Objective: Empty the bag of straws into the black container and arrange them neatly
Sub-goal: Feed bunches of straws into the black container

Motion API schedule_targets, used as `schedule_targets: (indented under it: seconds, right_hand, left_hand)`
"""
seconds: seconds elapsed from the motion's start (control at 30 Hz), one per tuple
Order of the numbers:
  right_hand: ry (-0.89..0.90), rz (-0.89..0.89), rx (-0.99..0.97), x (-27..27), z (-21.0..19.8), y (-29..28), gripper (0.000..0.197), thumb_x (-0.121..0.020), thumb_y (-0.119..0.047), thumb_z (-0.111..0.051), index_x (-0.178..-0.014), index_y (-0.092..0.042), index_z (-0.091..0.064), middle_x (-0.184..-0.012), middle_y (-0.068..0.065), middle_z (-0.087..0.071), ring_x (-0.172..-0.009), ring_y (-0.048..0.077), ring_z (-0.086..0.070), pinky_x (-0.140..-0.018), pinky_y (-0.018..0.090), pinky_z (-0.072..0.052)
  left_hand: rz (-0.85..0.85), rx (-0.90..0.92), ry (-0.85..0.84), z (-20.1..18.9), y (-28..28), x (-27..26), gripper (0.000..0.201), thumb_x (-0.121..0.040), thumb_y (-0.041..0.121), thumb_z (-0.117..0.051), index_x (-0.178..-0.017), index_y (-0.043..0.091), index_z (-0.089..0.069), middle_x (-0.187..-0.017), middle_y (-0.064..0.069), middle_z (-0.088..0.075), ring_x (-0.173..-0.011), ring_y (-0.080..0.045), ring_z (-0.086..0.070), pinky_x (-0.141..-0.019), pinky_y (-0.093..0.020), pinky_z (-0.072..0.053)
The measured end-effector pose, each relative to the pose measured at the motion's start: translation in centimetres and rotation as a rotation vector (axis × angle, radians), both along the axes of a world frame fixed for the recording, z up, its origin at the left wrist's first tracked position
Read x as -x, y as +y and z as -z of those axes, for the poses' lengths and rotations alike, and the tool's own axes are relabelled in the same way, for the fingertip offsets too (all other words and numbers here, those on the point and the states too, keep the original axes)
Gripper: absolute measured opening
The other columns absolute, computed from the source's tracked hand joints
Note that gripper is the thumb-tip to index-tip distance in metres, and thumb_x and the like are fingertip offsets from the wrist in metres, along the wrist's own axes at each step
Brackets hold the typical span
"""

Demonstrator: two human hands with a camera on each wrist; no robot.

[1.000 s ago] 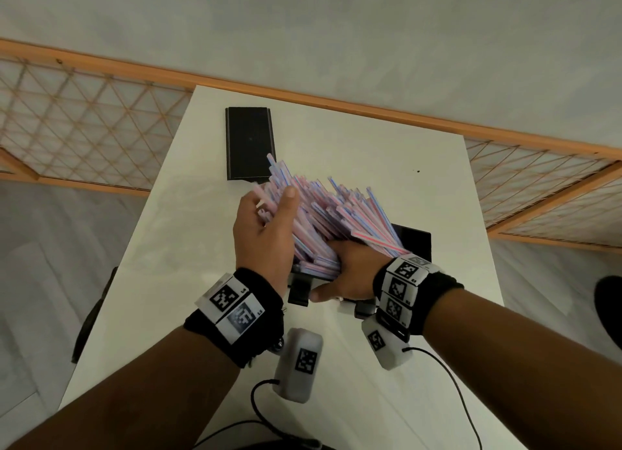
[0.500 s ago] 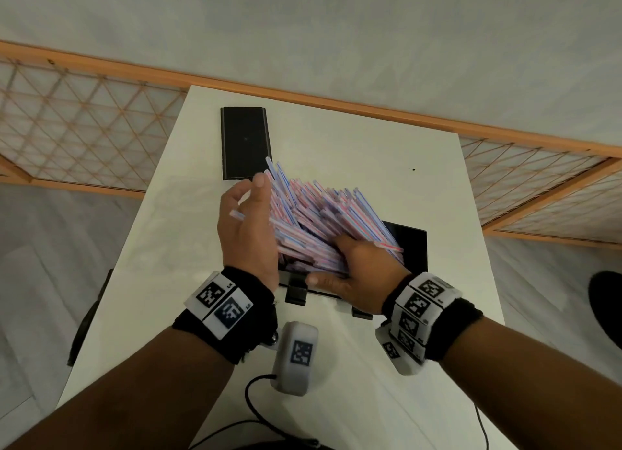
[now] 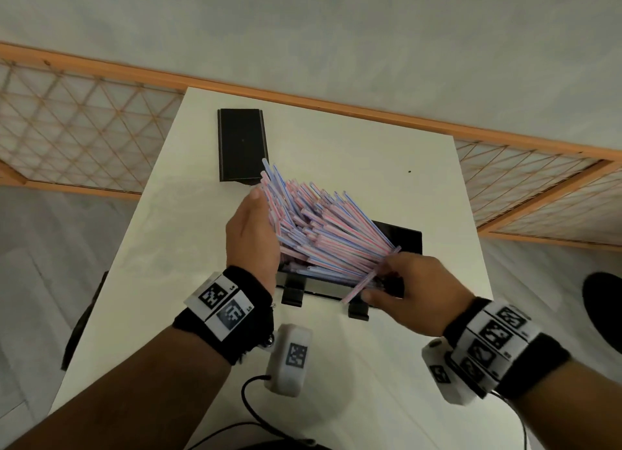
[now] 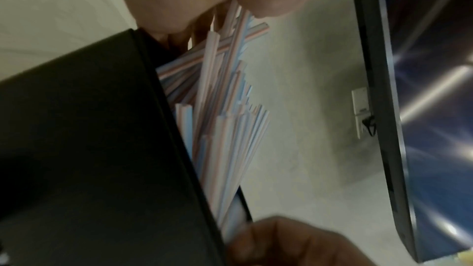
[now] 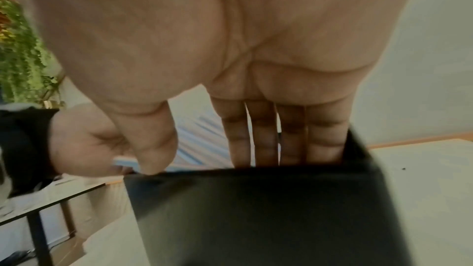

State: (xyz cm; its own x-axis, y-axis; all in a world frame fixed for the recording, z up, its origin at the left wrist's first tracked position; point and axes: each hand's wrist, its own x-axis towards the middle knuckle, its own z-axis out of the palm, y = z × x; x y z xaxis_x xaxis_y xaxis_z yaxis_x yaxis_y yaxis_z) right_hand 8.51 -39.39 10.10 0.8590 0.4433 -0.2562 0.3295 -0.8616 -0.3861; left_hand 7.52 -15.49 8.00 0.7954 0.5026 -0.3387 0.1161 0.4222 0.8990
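A thick fan of pink, blue and white striped straws (image 3: 319, 234) stands slanted in the black container (image 3: 405, 244) at the middle of the white table, leaning away to the left. My left hand (image 3: 252, 237) lies flat against the fan's left side with straight fingers. My right hand (image 3: 407, 284) is at the container's near right corner. Its fingers (image 5: 263, 139) reach straight down inside the container wall (image 5: 256, 209), against the straws' lower ends. One loose straw (image 3: 368, 278) lies across that hand by the thumb. No bag is in view.
A flat black lid-like piece (image 3: 242, 143) lies at the table's far left. Two black clips (image 3: 292, 294) stick out of the container's near side. The table (image 3: 370, 167) ends at a wooden lattice fence (image 3: 84, 136). A cable (image 3: 249, 402) runs by the near edge.
My right hand has slid from the middle of the straws' near ends to the container's right corner. The left hand stays along the left side, and the fan now leans further over.
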Motion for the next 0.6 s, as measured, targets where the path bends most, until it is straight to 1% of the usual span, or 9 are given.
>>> schedule_targets:
  seconds: [0.07,0.1,0.13,0.2,0.27,0.37,0.47,0.53,0.6]
  right_hand:
    - [0.002,-0.081,-0.015,-0.1,0.9,1.0,0.051,-0.074,-0.066,-0.059,-0.092,-0.019,-0.063,-0.083,-0.004,-0.059,-0.078,0.017,-0.055,-0.069,0.030,-0.043]
    - [0.006,-0.113,-0.033,-0.1,1.2,1.3,0.052,-0.074,-0.065,-0.059,-0.097,-0.018,-0.063,-0.087,-0.003,-0.059,-0.081,0.018,-0.055,-0.071,0.031,-0.045]
    - [0.011,-0.123,-0.058,-0.1,1.1,1.5,0.050,-0.075,-0.060,-0.064,-0.102,-0.018,-0.065,-0.091,-0.002,-0.061,-0.084,0.018,-0.057,-0.074,0.032,-0.048]
    - [-0.014,-0.105,-0.123,-0.4,0.8,1.4,0.049,-0.074,-0.049,-0.072,-0.111,-0.018,-0.067,-0.099,-0.002,-0.065,-0.089,0.017,-0.061,-0.080,0.030,-0.050]
    - [-0.070,-0.118,-0.101,-0.7,0.8,1.1,0.050,-0.073,-0.052,-0.069,-0.108,-0.016,-0.070,-0.099,-0.001,-0.066,-0.090,0.020,-0.062,-0.082,0.027,-0.048]
    - [-0.027,-0.198,0.032,-0.9,1.7,1.9,0.063,-0.074,-0.070,-0.054,-0.104,-0.017,-0.066,-0.094,0.000,-0.063,-0.090,0.023,-0.059,-0.082,0.032,-0.047]
    - [0.028,-0.184,0.033,-1.3,2.4,3.0,0.055,-0.078,-0.070,-0.057,-0.099,-0.020,-0.060,-0.091,-0.003,-0.058,-0.087,0.020,-0.056,-0.076,0.031,-0.045]
    - [0.019,-0.165,0.061,-1.8,2.4,3.4,0.054,-0.077,-0.076,-0.054,-0.089,-0.023,-0.055,-0.085,-0.006,-0.051,-0.082,0.018,-0.053,-0.072,0.028,-0.041]
    - [0.044,-0.173,0.121,-1.7,2.4,4.0,0.062,-0.073,-0.085,-0.040,-0.088,-0.026,-0.050,-0.087,-0.006,-0.048,-0.082,0.016,-0.051,-0.072,0.027,-0.040]
  left_hand:
    - [0.024,-0.054,-0.010,0.2,-0.4,0.1,0.060,-0.093,0.054,-0.046,-0.136,0.016,-0.065,-0.133,0.001,-0.069,-0.128,-0.015,-0.062,-0.115,-0.045,-0.044]
    - [0.024,-0.088,-0.018,0.2,-0.4,0.1,0.059,-0.093,0.055,-0.047,-0.135,0.018,-0.065,-0.132,0.003,-0.069,-0.127,-0.013,-0.062,-0.115,-0.044,-0.044]
    - [0.022,-0.103,-0.019,0.1,-0.3,0.1,0.060,-0.091,0.057,-0.048,-0.135,0.020,-0.065,-0.131,0.004,-0.069,-0.126,-0.012,-0.062,-0.114,-0.044,-0.044]
    - [0.012,-0.066,0.015,0.2,0.1,0.1,0.075,-0.081,0.066,-0.053,-0.141,0.021,-0.058,-0.136,0.004,-0.066,-0.127,-0.013,-0.061,-0.115,-0.043,-0.044]
    - [0.007,-0.022,0.031,0.4,0.4,0.3,0.090,-0.072,0.073,-0.057,-0.145,0.021,-0.053,-0.141,0.003,-0.062,-0.130,-0.013,-0.058,-0.117,-0.043,-0.042]
    - [0.038,-0.020,0.010,0.8,0.1,0.5,0.093,-0.071,0.075,-0.053,-0.147,0.021,-0.053,-0.146,0.005,-0.059,-0.135,-0.012,-0.054,-0.120,-0.043,-0.037]
    - [0.064,-0.009,0.020,1.3,-0.4,0.5,0.097,-0.073,0.079,-0.051,-0.151,0.023,-0.049,-0.151,0.005,-0.053,-0.140,-0.012,-0.050,-0.121,-0.045,-0.034]
    - [0.042,0.025,0.015,1.3,-0.2,0.4,0.089,-0.077,0.077,-0.051,-0.147,0.023,-0.052,-0.147,0.004,-0.058,-0.135,-0.014,-0.054,-0.119,-0.046,-0.038]
    - [0.009,0.059,0.015,1.2,0.3,0.3,0.074,-0.085,0.069,-0.050,-0.141,0.020,-0.056,-0.137,0.000,-0.065,-0.126,-0.016,-0.063,-0.113,-0.048,-0.046]
